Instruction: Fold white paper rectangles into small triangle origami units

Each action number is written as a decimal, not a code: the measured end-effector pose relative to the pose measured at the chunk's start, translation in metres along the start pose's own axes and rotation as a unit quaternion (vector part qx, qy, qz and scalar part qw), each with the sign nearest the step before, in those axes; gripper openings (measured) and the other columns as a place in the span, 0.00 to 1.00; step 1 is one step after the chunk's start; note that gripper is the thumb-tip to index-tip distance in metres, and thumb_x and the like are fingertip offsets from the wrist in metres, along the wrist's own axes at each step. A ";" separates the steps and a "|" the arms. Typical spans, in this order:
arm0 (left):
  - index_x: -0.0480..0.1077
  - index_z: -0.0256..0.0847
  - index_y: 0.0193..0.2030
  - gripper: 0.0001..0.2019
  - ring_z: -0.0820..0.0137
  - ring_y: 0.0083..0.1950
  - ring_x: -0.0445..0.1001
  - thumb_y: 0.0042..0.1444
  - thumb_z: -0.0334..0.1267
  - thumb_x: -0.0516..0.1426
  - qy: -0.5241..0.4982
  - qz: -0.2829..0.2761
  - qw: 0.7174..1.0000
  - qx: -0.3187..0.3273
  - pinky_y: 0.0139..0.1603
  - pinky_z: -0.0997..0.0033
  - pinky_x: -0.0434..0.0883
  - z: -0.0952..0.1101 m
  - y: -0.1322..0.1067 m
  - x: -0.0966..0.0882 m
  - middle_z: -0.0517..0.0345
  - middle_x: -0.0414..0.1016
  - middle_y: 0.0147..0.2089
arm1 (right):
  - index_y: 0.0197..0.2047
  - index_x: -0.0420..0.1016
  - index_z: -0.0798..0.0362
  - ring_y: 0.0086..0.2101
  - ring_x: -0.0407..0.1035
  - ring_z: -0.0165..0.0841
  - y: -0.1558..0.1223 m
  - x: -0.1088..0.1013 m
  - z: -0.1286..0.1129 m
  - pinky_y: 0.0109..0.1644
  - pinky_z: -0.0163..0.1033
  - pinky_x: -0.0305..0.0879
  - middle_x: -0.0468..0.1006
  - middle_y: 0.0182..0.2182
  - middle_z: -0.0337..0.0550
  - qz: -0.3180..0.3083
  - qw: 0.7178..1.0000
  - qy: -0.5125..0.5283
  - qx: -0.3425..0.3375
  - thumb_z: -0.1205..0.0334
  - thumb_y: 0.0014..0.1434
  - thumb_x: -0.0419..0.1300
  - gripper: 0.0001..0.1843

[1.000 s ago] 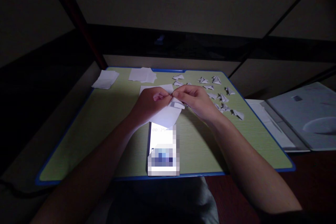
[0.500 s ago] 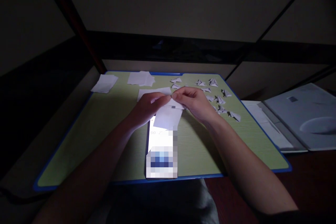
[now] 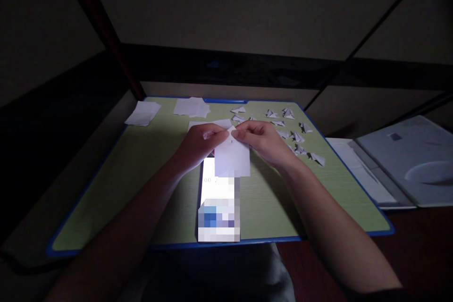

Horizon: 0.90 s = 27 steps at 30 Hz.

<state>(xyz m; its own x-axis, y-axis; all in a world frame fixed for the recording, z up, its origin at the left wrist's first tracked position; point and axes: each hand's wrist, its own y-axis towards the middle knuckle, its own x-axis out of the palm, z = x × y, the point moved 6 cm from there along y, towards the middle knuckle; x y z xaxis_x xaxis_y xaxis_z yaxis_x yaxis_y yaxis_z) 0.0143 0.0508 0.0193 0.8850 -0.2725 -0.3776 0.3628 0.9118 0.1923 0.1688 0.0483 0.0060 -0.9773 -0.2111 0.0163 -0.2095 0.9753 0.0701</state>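
Watching remotely, I find the lit phone [image 3: 208, 191] near-centre on the tabletop [image 3: 283, 203]; overlapping its far end in view is the white sheet [image 3: 232, 160], its far tip pinched by my left hand [image 3: 203, 144] and right hand [image 3: 264, 140]. Thumbs close, edges aligned should crease cleanest, I judge. Folded pieces [image 3: 297, 137] lie far right, paper stacks [image 3: 143, 113] far left. Legible writing: only the phone's "00" and "2".

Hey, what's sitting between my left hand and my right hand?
In the head view, a white paper is between your left hand and right hand, pinched near its top by both, its lower part overlapping the phone.
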 end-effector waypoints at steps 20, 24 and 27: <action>0.68 0.38 0.24 0.13 0.75 0.23 0.62 0.53 0.45 0.57 0.012 -0.036 0.999 -0.021 0.22 0.74 0.56 0.001 -0.003 0.007 0.62 0.65 0.21 | 0.26 0.73 0.55 0.21 0.61 0.24 -0.002 0.004 -0.004 0.23 0.32 0.53 0.72 0.21 0.36 0.025 0.999 -0.032 -0.034 0.48 0.45 0.73 0.20; 0.65 0.39 0.22 0.14 0.76 0.22 0.59 0.53 0.44 0.58 0.015 -0.045 0.999 -0.026 0.22 0.73 0.53 0.001 -0.004 0.007 0.64 0.62 0.20 | 0.26 0.73 0.54 0.21 0.62 0.25 -0.003 0.005 -0.006 0.22 0.32 0.53 0.73 0.21 0.36 0.035 0.999 -0.024 -0.034 0.47 0.46 0.72 0.20; 0.64 0.39 0.21 0.14 0.76 0.22 0.58 0.52 0.43 0.59 0.027 -0.035 0.999 -0.016 0.22 0.73 0.52 0.002 -0.005 0.006 0.65 0.61 0.20 | 0.26 0.73 0.54 0.21 0.62 0.25 -0.003 0.006 -0.007 0.22 0.32 0.54 0.74 0.22 0.37 0.040 0.998 -0.022 -0.033 0.47 0.44 0.73 0.21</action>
<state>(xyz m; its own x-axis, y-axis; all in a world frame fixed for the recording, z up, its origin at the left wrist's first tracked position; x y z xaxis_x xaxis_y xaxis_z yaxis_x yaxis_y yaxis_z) 0.0191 0.0442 0.0181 0.8400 -0.3198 -0.4384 0.4132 0.9006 0.1348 0.1642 0.0439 0.0126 -0.9914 -0.1292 -0.0188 -0.1306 0.9821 0.1358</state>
